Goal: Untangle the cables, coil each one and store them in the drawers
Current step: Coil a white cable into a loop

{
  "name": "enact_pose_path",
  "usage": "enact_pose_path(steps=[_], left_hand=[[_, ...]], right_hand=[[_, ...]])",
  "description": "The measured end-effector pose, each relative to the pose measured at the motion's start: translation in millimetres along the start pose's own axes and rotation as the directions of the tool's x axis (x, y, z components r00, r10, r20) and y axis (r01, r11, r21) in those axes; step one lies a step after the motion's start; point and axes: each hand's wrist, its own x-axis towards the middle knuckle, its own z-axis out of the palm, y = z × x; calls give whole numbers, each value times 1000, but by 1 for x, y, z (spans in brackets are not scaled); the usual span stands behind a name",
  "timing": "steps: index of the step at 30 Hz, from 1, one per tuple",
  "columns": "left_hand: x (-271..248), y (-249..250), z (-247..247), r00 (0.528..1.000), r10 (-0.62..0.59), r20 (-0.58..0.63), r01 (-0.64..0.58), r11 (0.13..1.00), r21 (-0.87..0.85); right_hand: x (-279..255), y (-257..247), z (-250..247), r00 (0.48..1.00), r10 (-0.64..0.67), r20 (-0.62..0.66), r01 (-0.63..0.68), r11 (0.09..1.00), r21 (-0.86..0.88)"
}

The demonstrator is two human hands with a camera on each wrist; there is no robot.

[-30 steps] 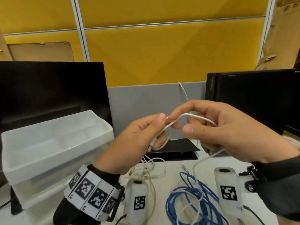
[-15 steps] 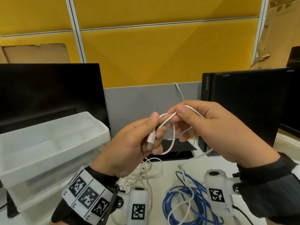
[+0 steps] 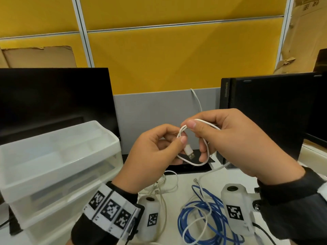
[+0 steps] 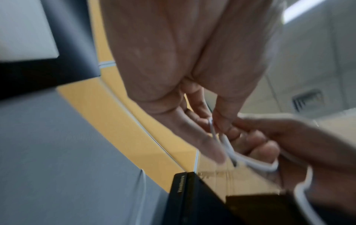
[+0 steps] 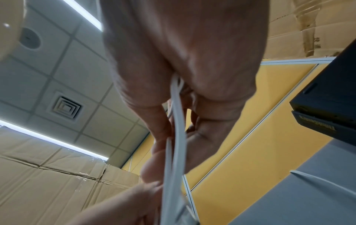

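Both hands hold a thin white USB cable [image 3: 207, 152] in the air above the desk, bent into a small loop. My left hand [image 3: 178, 140] pinches the cable near its USB plug [image 3: 189, 151], which hangs down. My right hand [image 3: 192, 126] pinches the top of the loop between thumb and fingers, and the free end trails down to the desk. The cable [image 4: 231, 152] runs between the fingers of both hands in the left wrist view. It [image 5: 176, 121] passes down through the right palm in the right wrist view. A clear plastic drawer unit [image 3: 58, 156] stands at the left.
A blue cable [image 3: 196, 221] lies coiled on the white desk [image 3: 171, 227] below my hands, with another white cable [image 3: 164, 188] tangled beside it. Black monitors stand at the left [image 3: 53, 99] and right [image 3: 269, 110]. A yellow partition [image 3: 177, 59] backs the desk.
The straight stretch of white cable between my hands has been bent into a loop. My right hand came closer to the left, and the plug now hangs below the left thumb.
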Motion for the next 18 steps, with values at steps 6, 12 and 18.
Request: enact_pose_path(steps=[6, 12, 18], left_hand=[[2, -10, -5, 974, 224, 25, -211, 863, 459], [0, 5, -7, 979, -48, 200, 91, 973, -211], [2, 12, -4, 923, -160, 350, 315, 836, -450]], right_hand=[[2, 7, 0, 997, -66, -48, 66, 998, -6], [4, 11, -1, 992, -108, -59, 113, 990, 84], [3, 11, 0, 995, -103, 3, 101, 983, 150]])
